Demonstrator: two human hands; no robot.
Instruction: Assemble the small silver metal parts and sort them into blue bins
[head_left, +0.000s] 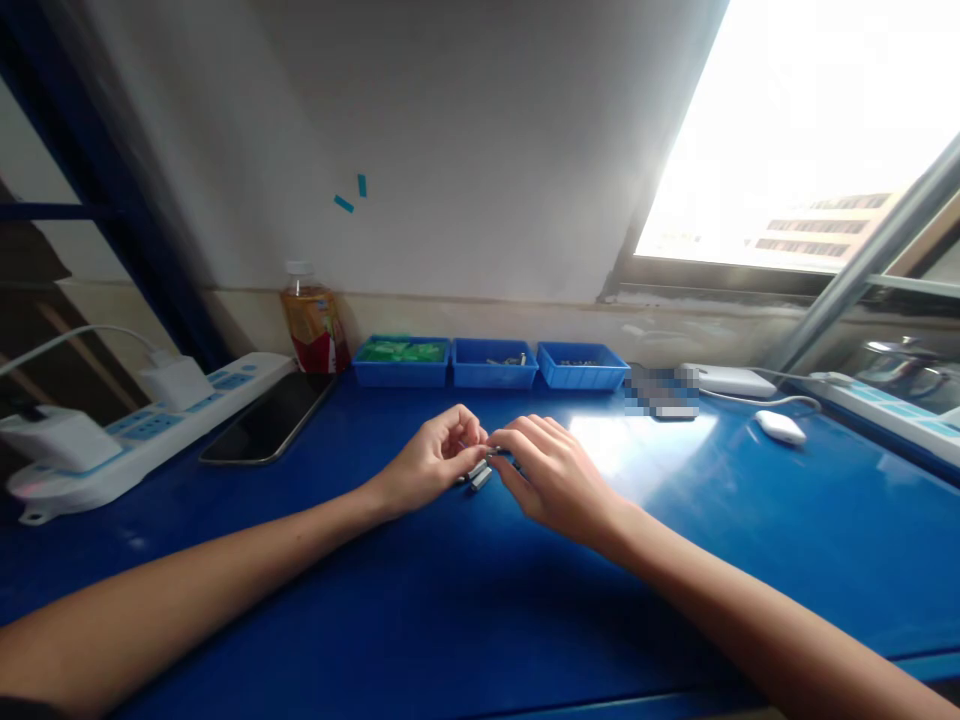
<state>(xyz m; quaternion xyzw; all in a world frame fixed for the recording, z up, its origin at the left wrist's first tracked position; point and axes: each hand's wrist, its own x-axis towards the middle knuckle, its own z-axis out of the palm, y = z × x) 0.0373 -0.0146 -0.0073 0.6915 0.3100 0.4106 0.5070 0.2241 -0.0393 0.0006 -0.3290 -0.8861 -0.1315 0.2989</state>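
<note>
Both hands meet at the middle of the blue surface. The left hand and the right hand each have a narrow grip, thumb and fingertips pinched from opposite ends on one small metal part, which is held just above the surface. The part's exact form is too small to tell. A few loose metal pieces, grey and short, lie directly beneath the fingers, touching or nearly touching one another.

Judged by its look, the part is light, rigid and smooth. It would likely slip or roll if gripped loosely, so a fingertip pinch across its short sides near each end seems the fitting hold.

Behind the hands, three blue bins stand side by side against the wall: a bin of green pieces, a middle bin and a right bin, the latter two holding small metal items. To the left lie a phone, a power strip and a bottle.
</note>
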